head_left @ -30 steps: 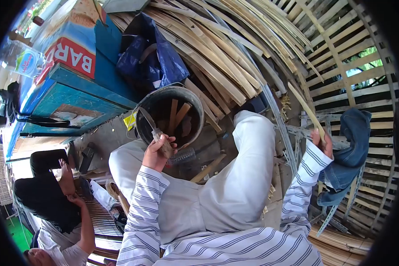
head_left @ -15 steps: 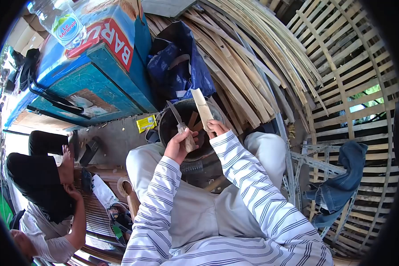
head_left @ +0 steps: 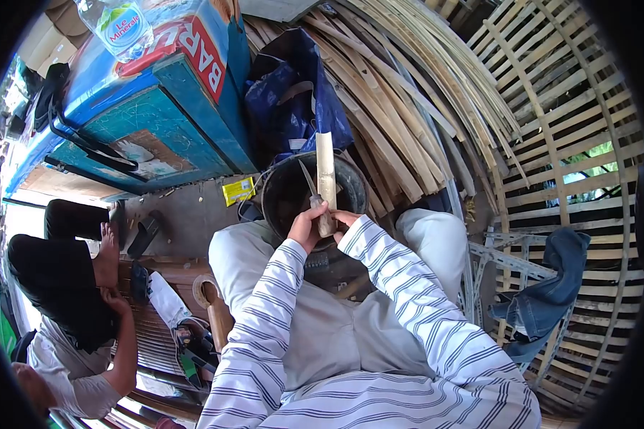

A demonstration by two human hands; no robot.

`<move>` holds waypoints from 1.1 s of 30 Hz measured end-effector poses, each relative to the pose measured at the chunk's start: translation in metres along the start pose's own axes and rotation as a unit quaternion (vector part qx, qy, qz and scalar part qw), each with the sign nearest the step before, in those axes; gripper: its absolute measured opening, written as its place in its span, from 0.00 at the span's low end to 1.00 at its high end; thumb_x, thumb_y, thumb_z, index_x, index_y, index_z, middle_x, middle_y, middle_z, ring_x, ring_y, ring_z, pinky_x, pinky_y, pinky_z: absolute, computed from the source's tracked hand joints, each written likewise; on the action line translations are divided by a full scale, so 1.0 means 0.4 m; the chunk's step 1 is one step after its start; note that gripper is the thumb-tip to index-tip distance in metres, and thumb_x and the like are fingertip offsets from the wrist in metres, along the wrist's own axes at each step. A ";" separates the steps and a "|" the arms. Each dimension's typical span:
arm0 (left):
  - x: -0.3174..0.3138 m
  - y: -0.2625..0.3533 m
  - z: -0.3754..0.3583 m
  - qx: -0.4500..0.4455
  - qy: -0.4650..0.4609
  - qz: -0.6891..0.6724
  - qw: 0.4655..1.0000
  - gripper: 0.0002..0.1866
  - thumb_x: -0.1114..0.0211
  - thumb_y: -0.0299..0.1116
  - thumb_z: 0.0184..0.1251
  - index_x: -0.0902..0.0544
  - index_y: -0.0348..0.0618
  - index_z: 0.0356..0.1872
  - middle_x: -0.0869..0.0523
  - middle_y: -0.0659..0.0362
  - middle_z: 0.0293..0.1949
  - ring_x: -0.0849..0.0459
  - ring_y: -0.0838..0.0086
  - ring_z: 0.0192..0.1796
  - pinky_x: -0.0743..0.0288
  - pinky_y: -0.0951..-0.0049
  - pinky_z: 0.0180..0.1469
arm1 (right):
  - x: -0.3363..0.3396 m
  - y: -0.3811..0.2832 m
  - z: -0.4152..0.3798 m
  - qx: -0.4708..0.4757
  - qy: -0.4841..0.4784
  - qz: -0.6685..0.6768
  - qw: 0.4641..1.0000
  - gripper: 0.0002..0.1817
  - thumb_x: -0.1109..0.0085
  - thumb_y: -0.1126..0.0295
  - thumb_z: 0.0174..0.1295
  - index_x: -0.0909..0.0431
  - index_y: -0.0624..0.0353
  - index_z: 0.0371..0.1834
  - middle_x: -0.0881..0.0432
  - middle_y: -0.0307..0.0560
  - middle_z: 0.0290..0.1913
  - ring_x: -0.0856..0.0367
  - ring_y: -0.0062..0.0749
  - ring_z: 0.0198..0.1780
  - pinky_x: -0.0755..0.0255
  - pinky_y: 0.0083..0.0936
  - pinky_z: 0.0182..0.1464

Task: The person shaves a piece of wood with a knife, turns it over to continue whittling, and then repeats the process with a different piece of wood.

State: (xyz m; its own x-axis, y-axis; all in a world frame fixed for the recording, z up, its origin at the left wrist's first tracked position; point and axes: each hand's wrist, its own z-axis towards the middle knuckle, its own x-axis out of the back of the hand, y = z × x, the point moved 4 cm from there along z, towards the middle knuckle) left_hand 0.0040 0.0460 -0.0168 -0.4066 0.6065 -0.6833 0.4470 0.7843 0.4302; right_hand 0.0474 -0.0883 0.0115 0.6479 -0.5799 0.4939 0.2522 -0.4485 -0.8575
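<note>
My left hand (head_left: 305, 226) is closed around the handle of a knife (head_left: 308, 178), whose narrow blade points up and away from me. Right beside it, my right hand (head_left: 345, 221) grips the lower end of a split bamboo piece (head_left: 325, 166). The bamboo stands nearly straight away from me, its pale face showing. Both hands are close together, and the knife handle overlaps the bamboo's lower part in this view. Beneath them, between my knees, sits a dark bucket (head_left: 270, 207) with some pieces inside.
A blue bag (head_left: 283, 107) stands behind the bucket, and long bamboo strips (head_left: 386, 114) are piled beyond it. At left are a blue box (head_left: 186, 136), a yellow packet (head_left: 238, 191) and a seated person (head_left: 71, 343). Jeans (head_left: 551, 300) hang on a metal frame at right.
My hands have come together, bringing the knife beside the bamboo. The bamboo has turned from a leftward tilt to nearly straight away from me.
</note>
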 end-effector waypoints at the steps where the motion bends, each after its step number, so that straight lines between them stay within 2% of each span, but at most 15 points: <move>1: 0.005 -0.007 0.002 0.015 0.006 -0.007 1.000 0.28 0.36 0.44 0.69 0.28 0.35 0.62 0.20 0.51 0.55 0.22 0.61 0.59 0.34 0.56 0.67 | 0.005 0.008 -0.004 0.041 0.014 0.037 0.998 0.24 0.41 0.81 0.54 0.21 0.63 0.58 0.15 0.54 0.53 0.13 0.39 0.50 0.20 0.29 0.56; 4: 0.018 -0.017 0.010 0.043 0.030 0.000 0.999 0.27 0.36 0.44 0.69 0.27 0.36 0.62 0.20 0.51 0.56 0.22 0.61 0.59 0.33 0.53 0.68 | 0.047 -0.025 -0.015 0.077 0.086 -0.011 0.993 0.18 0.41 0.80 0.55 0.17 0.64 0.51 0.14 0.55 0.51 0.12 0.38 0.49 0.18 0.28 0.55; 5: 0.024 -0.022 0.010 0.043 0.045 0.021 0.998 0.27 0.36 0.44 0.69 0.27 0.37 0.61 0.20 0.52 0.56 0.22 0.61 0.60 0.33 0.52 0.67 | 0.059 -0.037 -0.010 0.061 0.116 0.039 0.991 0.13 0.40 0.78 0.58 0.15 0.65 0.45 0.13 0.55 0.49 0.11 0.37 0.48 0.17 0.28 0.52; 8: 0.027 -0.033 0.009 0.044 0.071 0.055 0.995 0.23 0.40 0.43 0.71 0.24 0.38 0.60 0.18 0.52 0.56 0.20 0.61 0.59 0.28 0.50 0.65 | 0.076 -0.075 0.010 -0.145 0.129 0.049 0.980 0.16 0.32 0.60 0.63 0.14 0.64 0.41 0.11 0.50 0.37 0.12 0.32 0.38 0.18 0.26 0.41; 10: 0.053 -0.047 0.029 0.040 0.073 0.071 0.994 0.22 0.42 0.41 0.72 0.23 0.38 0.60 0.17 0.53 0.55 0.18 0.62 0.57 0.26 0.51 0.63 | 0.067 -0.097 0.018 -0.166 0.085 0.004 0.982 0.22 0.32 0.51 0.62 0.14 0.62 0.39 0.12 0.48 0.32 0.13 0.30 0.34 0.20 0.25 0.39; 11: 0.067 -0.053 0.039 0.025 0.085 0.072 0.993 0.20 0.39 0.37 0.68 0.19 0.39 0.57 0.17 0.53 0.52 0.17 0.61 0.53 0.23 0.52 0.56 | 0.052 -0.086 0.027 -0.166 0.088 -0.001 0.982 0.23 0.32 0.49 0.62 0.14 0.62 0.38 0.12 0.49 0.32 0.14 0.32 0.34 0.21 0.26 0.42; 16: 0.056 -0.049 0.023 -0.040 0.147 0.234 0.960 0.18 0.34 0.37 0.64 0.15 0.38 0.52 0.12 0.56 0.44 0.14 0.68 0.45 0.22 0.66 0.51 | 0.033 -0.047 0.068 -0.259 0.010 -0.019 0.966 0.26 0.33 0.46 0.61 0.14 0.64 0.39 0.13 0.49 0.33 0.15 0.35 0.37 0.22 0.30 0.45; 20: 0.037 -0.039 0.013 -0.114 0.150 0.470 0.863 0.20 0.30 0.36 0.62 0.15 0.33 0.51 0.11 0.56 0.41 0.13 0.73 0.41 0.22 0.73 0.48 | 0.007 0.021 0.079 -0.377 0.024 0.029 0.926 0.27 0.34 0.48 0.62 0.16 0.63 0.49 0.12 0.53 0.43 0.14 0.40 0.44 0.23 0.31 0.52; 23: 0.033 -0.045 0.013 -0.121 0.095 0.366 0.918 0.23 0.26 0.34 0.60 0.16 0.30 0.53 0.11 0.55 0.44 0.13 0.72 0.43 0.19 0.73 0.49 | 0.004 0.065 0.088 -0.420 0.049 0.051 0.905 0.28 0.34 0.50 0.62 0.19 0.63 0.55 0.14 0.58 0.48 0.15 0.44 0.50 0.23 0.33 0.56; 24: 0.028 -0.038 0.013 -0.133 0.076 0.337 0.929 0.23 0.25 0.33 0.60 0.17 0.30 0.54 0.11 0.54 0.45 0.13 0.72 0.43 0.19 0.73 0.49 | 0.059 -0.023 0.066 -0.366 0.092 0.068 0.924 0.31 0.36 0.50 0.62 0.22 0.64 0.60 0.14 0.60 0.50 0.15 0.45 0.50 0.23 0.35 0.57; 25: -0.014 -0.017 -0.017 -0.072 0.072 0.248 0.963 0.23 0.25 0.31 0.62 0.18 0.33 0.56 0.13 0.53 0.48 0.13 0.69 0.46 0.16 0.70 0.53 | 0.068 0.022 0.087 -0.298 0.127 0.073 0.943 0.30 0.37 0.51 0.63 0.23 0.65 0.59 0.15 0.58 0.47 0.15 0.43 0.45 0.21 0.35 0.52; 26: -0.017 -0.010 -0.021 -0.087 0.050 0.224 0.970 0.22 0.27 0.30 0.63 0.19 0.33 0.57 0.14 0.52 0.49 0.13 0.67 0.47 0.16 0.69 0.54 | 0.083 0.066 0.111 -0.228 0.161 0.078 0.957 0.29 0.38 0.52 0.63 0.24 0.66 0.57 0.15 0.57 0.44 0.14 0.42 0.41 0.19 0.35 0.47; 28: -0.019 0.007 -0.031 -0.119 0.004 0.175 0.977 0.21 0.29 0.28 0.66 0.20 0.34 0.59 0.15 0.51 0.51 0.13 0.65 0.50 0.15 0.67 0.55 | 0.140 0.019 0.109 -0.239 0.202 0.402 0.861 0.23 0.40 0.53 0.63 0.25 0.64 0.49 0.18 0.50 0.35 0.16 0.34 0.29 0.19 0.31 0.33; 29: -0.019 0.008 -0.034 -0.119 -0.007 0.145 0.982 0.21 0.31 0.25 0.66 0.21 0.34 0.60 0.15 0.50 0.51 0.13 0.64 0.50 0.15 0.67 0.55 | 0.184 -0.026 0.097 -0.232 0.236 0.430 0.840 0.18 0.39 0.56 0.62 0.27 0.60 0.43 0.23 0.45 0.30 0.19 0.28 0.23 0.22 0.27 0.24; 33: -0.017 -0.012 -0.034 -0.108 -0.039 0.029 0.993 0.23 0.35 0.17 0.67 0.23 0.36 0.63 0.15 0.50 0.53 0.13 0.62 0.52 0.15 0.69 0.56 | 0.152 0.139 0.151 -0.358 0.114 0.453 0.809 0.24 0.28 0.49 0.58 0.25 0.56 0.41 0.19 0.45 0.32 0.16 0.33 0.29 0.18 0.32 0.33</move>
State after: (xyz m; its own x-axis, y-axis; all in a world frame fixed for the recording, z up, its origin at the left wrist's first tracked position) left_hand -0.0061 0.0400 -0.0063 -0.3190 0.6454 -0.6940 0.2833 0.7638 0.5800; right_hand 0.1442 -0.1075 -0.0150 0.1638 -0.9648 -0.2057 -0.7846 -0.0010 -0.6200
